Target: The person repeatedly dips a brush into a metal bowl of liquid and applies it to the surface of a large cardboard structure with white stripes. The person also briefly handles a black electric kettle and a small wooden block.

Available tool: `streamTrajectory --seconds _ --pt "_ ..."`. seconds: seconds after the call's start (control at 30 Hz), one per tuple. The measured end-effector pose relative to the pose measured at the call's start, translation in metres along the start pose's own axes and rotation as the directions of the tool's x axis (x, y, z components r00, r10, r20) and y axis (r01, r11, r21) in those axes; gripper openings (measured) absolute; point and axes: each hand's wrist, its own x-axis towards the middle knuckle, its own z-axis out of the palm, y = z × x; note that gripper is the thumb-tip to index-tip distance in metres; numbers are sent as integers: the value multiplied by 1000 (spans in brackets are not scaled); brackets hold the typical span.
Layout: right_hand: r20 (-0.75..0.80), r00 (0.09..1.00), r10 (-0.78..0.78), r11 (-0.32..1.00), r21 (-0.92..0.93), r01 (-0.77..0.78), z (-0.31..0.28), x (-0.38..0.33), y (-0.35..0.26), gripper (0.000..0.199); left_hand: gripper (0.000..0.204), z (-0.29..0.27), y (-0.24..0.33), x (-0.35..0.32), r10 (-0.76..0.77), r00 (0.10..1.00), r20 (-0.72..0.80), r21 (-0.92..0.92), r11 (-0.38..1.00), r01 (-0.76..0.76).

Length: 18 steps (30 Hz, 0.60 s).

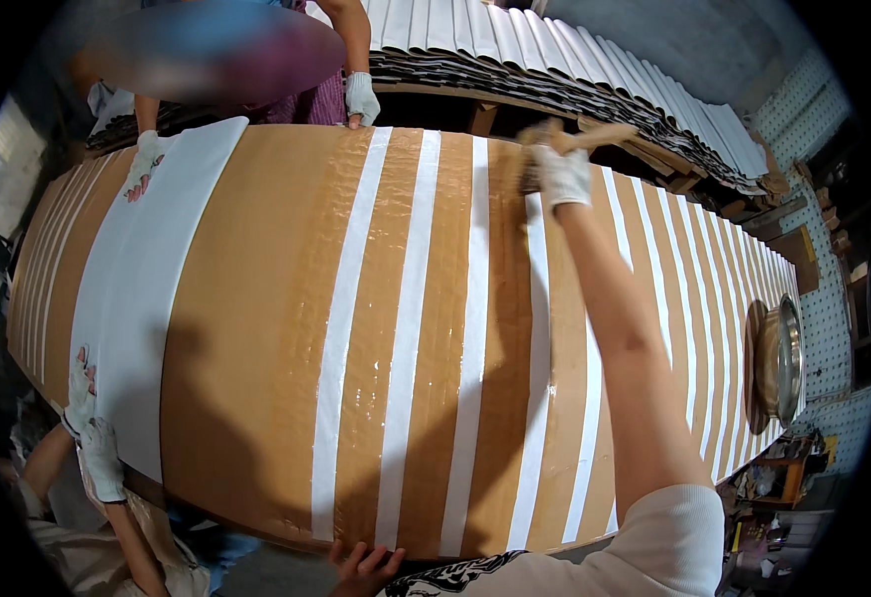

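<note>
A wide brown cardboard sheet (256,328) with several white strips (408,328) running across it lies before me. My right hand (563,175), in a white glove, reaches to the far edge and grips a wooden-handled brush (595,136), its bristles down on a white strip. Glossy wet patches show on the brown surface around the middle strips. My left hand (363,567) is bare and rests with fingers spread on the sheet's near edge.
A person across the table presses a broad white sheet (147,289) with gloved hands (142,159). Another person's gloved hands (92,428) hold its near end at lower left. A metal bowl (782,360) stands at right. Stacked white folded sheets (575,55) line the back.
</note>
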Motion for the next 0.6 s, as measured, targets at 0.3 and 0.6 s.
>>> streamTrajectory --seconds 0.3,0.6 --pt "249 968 0 999 -49 12 93 -156 -81 55 32 -65 48 55 228 868 -440 338 938 -74" --pt "-134 970 201 921 -313 -234 -77 -116 -5 50 36 -53 43 62 259 828 -497 362 929 -74"
